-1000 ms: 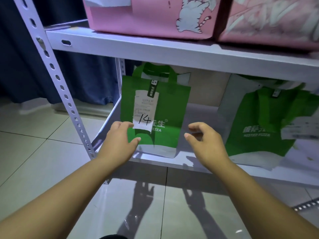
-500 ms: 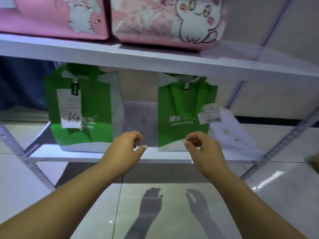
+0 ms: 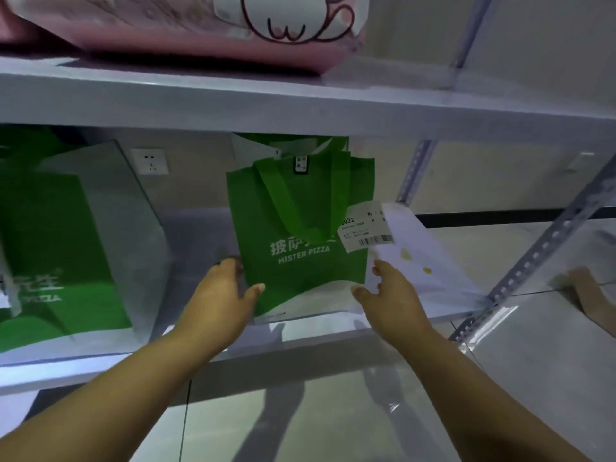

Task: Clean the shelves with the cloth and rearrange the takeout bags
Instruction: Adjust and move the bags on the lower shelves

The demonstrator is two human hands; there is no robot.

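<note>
From my remote feed, a pale beige wall (image 3: pixel 533 78) backs a white metal shelving unit (image 3: pixel 233 105), its perforated uprights (image 3: pixel 546 241) angling down to a glossy, light-tiled floor (image 3: pixel 550 378). A white wall socket (image 3: pixel 150 161) sits low on the wall, above a dark baseboard strip (image 3: pixel 493 217). Overhead light glares off the tiles, where soft shadows fall beneath the lower shelf (image 3: pixel 100 365).

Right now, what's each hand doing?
Left hand: open, at the left edge of the green bag, no grip yet.
Right hand: open, empty, by its right edge.
</note>
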